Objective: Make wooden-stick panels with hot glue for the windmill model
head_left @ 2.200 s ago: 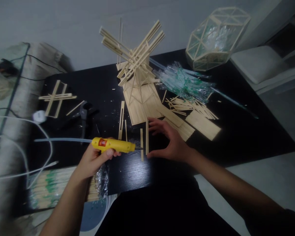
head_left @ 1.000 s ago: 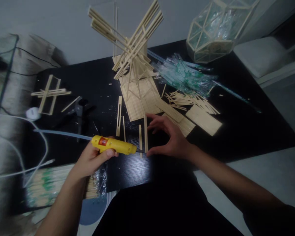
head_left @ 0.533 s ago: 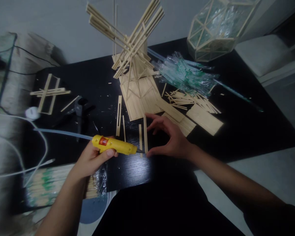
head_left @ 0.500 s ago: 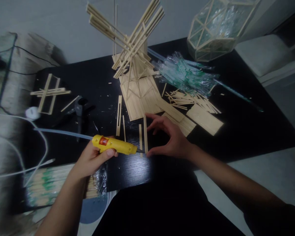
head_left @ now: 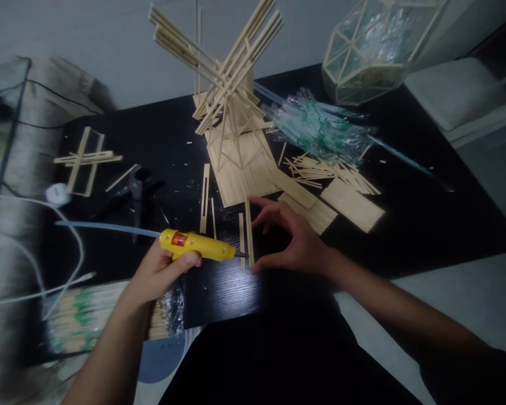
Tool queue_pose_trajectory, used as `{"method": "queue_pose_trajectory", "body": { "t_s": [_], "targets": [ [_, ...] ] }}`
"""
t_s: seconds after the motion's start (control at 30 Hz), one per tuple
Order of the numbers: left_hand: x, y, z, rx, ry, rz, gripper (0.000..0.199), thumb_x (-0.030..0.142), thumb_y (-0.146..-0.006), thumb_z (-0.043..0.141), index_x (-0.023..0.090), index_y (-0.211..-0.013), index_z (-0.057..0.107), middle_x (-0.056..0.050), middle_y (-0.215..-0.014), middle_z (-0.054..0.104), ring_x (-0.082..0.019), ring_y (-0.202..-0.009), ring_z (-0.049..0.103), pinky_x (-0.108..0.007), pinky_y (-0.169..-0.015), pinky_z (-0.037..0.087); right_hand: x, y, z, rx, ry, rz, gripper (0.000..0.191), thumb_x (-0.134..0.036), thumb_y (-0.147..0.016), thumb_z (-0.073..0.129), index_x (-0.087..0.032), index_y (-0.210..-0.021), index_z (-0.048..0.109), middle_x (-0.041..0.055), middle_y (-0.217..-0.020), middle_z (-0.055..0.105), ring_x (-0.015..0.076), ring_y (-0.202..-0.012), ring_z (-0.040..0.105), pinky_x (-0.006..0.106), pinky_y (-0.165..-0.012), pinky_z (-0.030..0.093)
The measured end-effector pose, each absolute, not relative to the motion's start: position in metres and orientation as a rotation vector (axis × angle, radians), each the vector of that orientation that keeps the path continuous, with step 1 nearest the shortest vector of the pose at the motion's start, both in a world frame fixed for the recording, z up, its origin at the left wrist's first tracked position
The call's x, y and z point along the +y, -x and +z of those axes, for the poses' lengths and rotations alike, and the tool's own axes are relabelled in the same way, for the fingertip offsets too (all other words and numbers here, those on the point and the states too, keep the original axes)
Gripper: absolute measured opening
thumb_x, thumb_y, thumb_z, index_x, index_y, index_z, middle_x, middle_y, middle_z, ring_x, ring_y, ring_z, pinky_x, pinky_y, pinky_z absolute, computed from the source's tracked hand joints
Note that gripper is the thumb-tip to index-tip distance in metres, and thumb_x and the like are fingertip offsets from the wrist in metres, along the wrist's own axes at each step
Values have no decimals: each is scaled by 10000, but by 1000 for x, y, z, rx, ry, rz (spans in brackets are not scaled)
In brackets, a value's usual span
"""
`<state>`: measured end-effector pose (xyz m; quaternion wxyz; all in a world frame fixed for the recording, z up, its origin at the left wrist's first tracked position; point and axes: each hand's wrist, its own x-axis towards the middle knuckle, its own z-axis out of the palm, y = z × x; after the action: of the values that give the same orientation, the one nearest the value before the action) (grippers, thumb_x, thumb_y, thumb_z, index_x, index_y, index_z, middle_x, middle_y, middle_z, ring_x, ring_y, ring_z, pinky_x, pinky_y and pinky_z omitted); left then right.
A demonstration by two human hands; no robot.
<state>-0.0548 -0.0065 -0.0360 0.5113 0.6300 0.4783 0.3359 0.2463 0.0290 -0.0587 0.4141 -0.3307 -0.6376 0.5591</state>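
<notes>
The yellow glue gun (head_left: 197, 245) has an orange-red window and a pale glue stick (head_left: 109, 226) trailing from its back. Its long axis runs left to right, the dark nozzle (head_left: 241, 255) pointing right at the near end of a slim, pale wooden strip (head_left: 249, 232). Above the black table (head_left: 223, 292), the left hand (head_left: 166, 271) grips the gun from below; the right hand (head_left: 287, 239) pinches the strip's ends between thumb and fingers.
</notes>
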Motion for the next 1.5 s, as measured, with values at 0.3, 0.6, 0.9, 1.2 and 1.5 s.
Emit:
{"method": "queue_pose_trajectory", "body": {
  "t_s": [0.3,0.6,0.9,1.2,1.5],
  "targets": [
    [-7,56,-38,1205,-1502,804,431,534,-932,727,145,-747,749,-52,-651,682,-130,-563,609,-199,-490,492,28,-246,-57,-1613,820,1420,698,-397,-594,1030,-252,-1114,587,157,-1582,551,258,-1096,751,371,-803,590],
    [-6,55,-38,1296,-1466,781,523,623,-898,722,141,-695,743,-59,-608,663,-123,-514,577,-194,-461,474,27,-248,-56,-1645,819,1429,682,-427,-606,1016,-259,-1113,591,152,-1594,542,281,-1144,741,384,-799,598],
    [-4,51,-34,1355,-1443,795,566,659,-881,724,133,-673,724,-59,-614,670,-119,-502,575,-198,-453,469,26,-247,-55,-1654,791,1437,690,-464,-603,1017,-253,-1107,597,155,-1602,535,260,-1092,742,381,-782,596],
    [-2,49,-33,1379,-1406,820,550,651,-896,711,143,-686,708,-47,-623,648,-126,-527,571,-213,-465,467,25,-247,-54,-1674,755,1463,682,-463,-620,1011,-261,-1103,574,148,-1589,551,243,-1061,741,389,-791,597],
    [0,48,-34,1449,-1380,807,604,716,-866,693,150,-654,694,-48,-614,641,-133,-525,560,-224,-469,456,23,-247,-52,-1697,748,1476,686,-477,-633,999,-269,-1127,571,126,-1581,560,222,-990,740,399,-800,612]
  ]
}}
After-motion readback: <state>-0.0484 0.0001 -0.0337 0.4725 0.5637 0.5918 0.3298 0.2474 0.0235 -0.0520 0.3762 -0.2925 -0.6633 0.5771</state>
